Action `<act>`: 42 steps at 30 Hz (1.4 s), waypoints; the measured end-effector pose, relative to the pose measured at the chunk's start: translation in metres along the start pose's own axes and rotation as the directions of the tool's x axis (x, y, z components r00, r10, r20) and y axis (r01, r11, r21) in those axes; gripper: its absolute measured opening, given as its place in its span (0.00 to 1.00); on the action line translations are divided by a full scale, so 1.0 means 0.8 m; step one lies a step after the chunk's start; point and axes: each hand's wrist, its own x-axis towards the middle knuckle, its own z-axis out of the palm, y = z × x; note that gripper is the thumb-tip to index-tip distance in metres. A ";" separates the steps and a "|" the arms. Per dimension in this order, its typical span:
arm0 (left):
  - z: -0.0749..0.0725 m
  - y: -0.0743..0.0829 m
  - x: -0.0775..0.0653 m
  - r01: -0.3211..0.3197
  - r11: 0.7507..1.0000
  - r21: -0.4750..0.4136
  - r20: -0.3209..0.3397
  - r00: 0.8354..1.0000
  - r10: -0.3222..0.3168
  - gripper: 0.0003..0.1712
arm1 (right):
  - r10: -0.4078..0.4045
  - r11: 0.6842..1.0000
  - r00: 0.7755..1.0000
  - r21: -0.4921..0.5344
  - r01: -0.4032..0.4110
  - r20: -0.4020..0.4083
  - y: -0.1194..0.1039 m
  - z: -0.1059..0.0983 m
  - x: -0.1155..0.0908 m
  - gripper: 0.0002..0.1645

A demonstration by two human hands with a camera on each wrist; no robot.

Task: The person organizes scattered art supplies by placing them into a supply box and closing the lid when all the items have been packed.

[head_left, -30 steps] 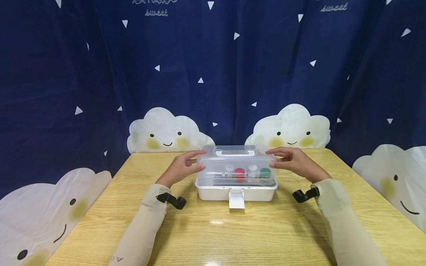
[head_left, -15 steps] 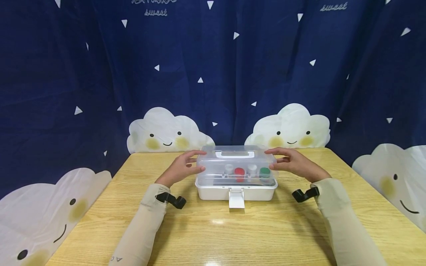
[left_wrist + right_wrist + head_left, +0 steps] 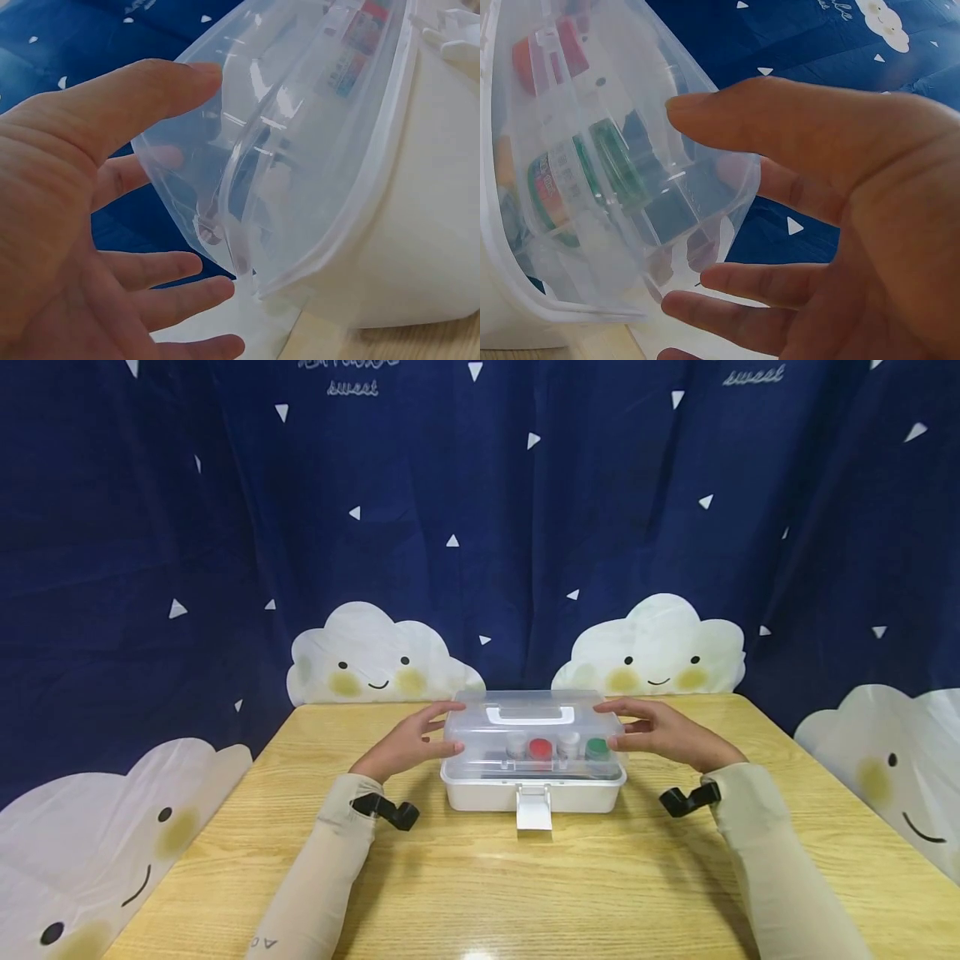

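Observation:
A white plastic storage box with a clear lid stands on the table, its white front latch hanging down. The lid is lowered close to the rim; whether it touches all round I cannot tell. My left hand holds the lid's left end between thumb and index finger, the other fingers spread loosely. At the right end my right hand holds it likewise. Through the lid show a red-capped jar, a green-capped jar and two white-capped ones. In the right wrist view the green cap lies behind clear plastic.
A white handle lies on top of the lid. The box sits towards the back of the wooden table. Behind it hangs a dark blue curtain with white clouds and triangles. Each wrist wears a small black camera mount.
The lid has tipped down and forward towards the box rim, and its handle sits slightly lower. Both hands have moved slightly down with it.

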 end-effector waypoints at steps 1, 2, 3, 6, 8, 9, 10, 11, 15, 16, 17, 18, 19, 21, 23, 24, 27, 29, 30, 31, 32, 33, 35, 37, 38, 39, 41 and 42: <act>0.000 -0.001 0.000 0.000 1.000 -0.007 0.011 1.000 0.000 0.40 | -0.002 1.000 1.000 -0.001 0.002 0.003 0.000 0.000 0.000 0.37; 0.000 -0.002 0.000 0.001 1.000 -0.013 0.019 1.000 -0.001 0.40 | -0.004 1.000 1.000 -0.001 0.005 0.006 0.000 0.000 0.000 0.38; 0.000 -0.002 -0.001 0.003 1.000 -0.016 0.026 1.000 -0.002 0.40 | -0.006 1.000 1.000 -0.003 0.006 0.008 0.000 0.000 0.000 0.37; 0.000 -0.002 -0.001 0.008 1.000 -0.020 0.036 0.999 -0.008 0.40 | -0.014 1.000 1.000 -0.007 0.014 0.012 0.001 0.000 0.000 0.37; 0.000 -0.002 -0.001 0.010 1.000 -0.018 0.040 0.999 -0.010 0.40 | -0.022 1.000 1.000 -0.005 0.022 0.016 0.001 0.000 0.000 0.36; 0.000 -0.002 -0.001 0.011 1.000 -0.019 0.043 0.999 -0.010 0.40 | -0.025 1.000 1.000 -0.008 0.025 0.017 0.002 -0.001 0.000 0.36; 0.000 -0.001 -0.001 0.012 1.000 -0.017 0.046 0.999 -0.011 0.40 | -0.029 1.000 0.999 -0.010 0.030 0.020 0.002 -0.001 0.000 0.35; 0.000 -0.001 -0.001 0.014 1.000 -0.016 0.048 0.999 -0.013 0.41 | -0.034 0.999 0.999 -0.011 0.035 0.023 0.002 -0.001 0.000 0.35; 0.001 0.000 -0.002 0.020 1.000 -0.017 0.061 0.998 -0.018 0.42 | -0.050 0.998 0.998 -0.029 0.051 0.032 0.003 -0.001 -0.001 0.34; 0.002 0.001 -0.002 0.021 1.000 -0.015 0.063 0.998 -0.020 0.42 | -0.052 0.998 0.998 -0.031 0.053 0.035 0.003 -0.001 -0.001 0.34; 0.002 0.001 -0.002 0.023 1.000 -0.014 0.065 0.998 -0.022 0.42 | -0.051 0.998 0.998 -0.033 0.052 0.036 0.004 0.000 -0.001 0.33; 0.002 0.003 -0.002 0.026 1.000 -0.013 0.067 0.997 -0.025 0.42 | -0.051 0.998 0.998 -0.036 0.053 0.038 0.004 0.000 -0.001 0.33; 0.002 0.005 -0.003 0.029 1.000 -0.011 0.068 0.997 -0.028 0.42 | -0.050 0.998 0.998 -0.039 0.052 0.040 0.004 0.000 -0.001 0.33; 0.003 0.012 -0.007 0.035 0.999 -0.007 0.069 0.997 -0.034 0.41 | -0.044 0.998 0.998 -0.047 0.046 0.043 0.003 0.001 -0.001 0.33; 0.003 0.022 -0.011 0.039 0.999 -0.005 0.067 0.997 -0.039 0.41 | -0.043 0.998 0.998 -0.052 0.046 0.046 0.003 0.001 -0.002 0.33; 0.003 0.026 -0.014 0.038 0.999 -0.006 0.066 0.997 -0.038 0.40 | -0.043 0.998 0.998 -0.053 0.045 0.047 0.002 0.001 -0.002 0.33; 0.004 0.033 -0.018 0.040 0.999 -0.003 0.062 0.997 -0.040 0.40 | -0.041 0.997 0.998 -0.056 0.044 0.050 0.001 0.001 -0.003 0.33; 0.003 0.023 -0.014 0.037 0.999 0.001 0.060 0.998 -0.037 0.40 | -0.042 0.997 0.998 -0.056 0.045 0.053 0.001 0.001 -0.003 0.33; 0.003 0.018 -0.012 0.038 0.999 0.004 0.060 0.997 -0.038 0.41 | -0.041 0.997 0.998 -0.055 0.044 0.055 0.002 0.001 -0.003 0.33; 0.003 0.014 -0.009 0.040 0.999 0.008 0.060 0.997 -0.041 0.41 | -0.038 0.998 0.998 -0.055 0.041 0.055 0.002 0.001 -0.004 0.33; 0.003 0.009 -0.007 0.041 0.999 0.011 0.060 0.997 -0.041 0.41 | -0.037 0.998 0.998 -0.057 0.040 0.056 0.002 0.001 -0.004 0.33; 0.003 0.004 -0.005 0.041 0.999 0.013 0.060 0.997 -0.041 0.41 | -0.035 0.998 0.998 -0.059 0.039 0.056 0.003 0.001 -0.004 0.33; 0.003 -0.001 -0.003 0.041 0.999 0.016 0.060 0.997 -0.042 0.41 | -0.032 0.997 0.998 -0.064 0.036 0.058 0.003 0.001 -0.004 0.33; 0.003 -0.001 -0.003 0.043 0.999 0.020 0.060 0.997 -0.044 0.41 | -0.025 0.997 0.998 -0.071 0.029 0.057 0.002 0.002 -0.004 0.34; 0.003 -0.001 -0.003 0.043 0.999 0.020 0.060 0.997 -0.044 0.41 | -0.027 0.997 0.998 -0.076 0.031 0.059 0.002 0.002 -0.005 0.34; 0.003 -0.002 -0.003 0.043 0.999 0.021 0.060 0.997 -0.044 0.41 | -0.024 0.997 0.998 -0.077 0.029 0.058 0.002 0.002 -0.005 0.34; 0.003 -0.002 -0.003 0.042 0.999 0.021 0.061 0.997 -0.043 0.42 | -0.020 0.996 0.998 -0.082 0.025 0.059 0.001 0.002 -0.005 0.34; 0.003 -0.002 -0.003 0.041 0.999 0.020 0.061 0.997 -0.042 0.42 | -0.021 0.996 0.998 -0.083 0.025 0.059 0.001 0.002 -0.005 0.34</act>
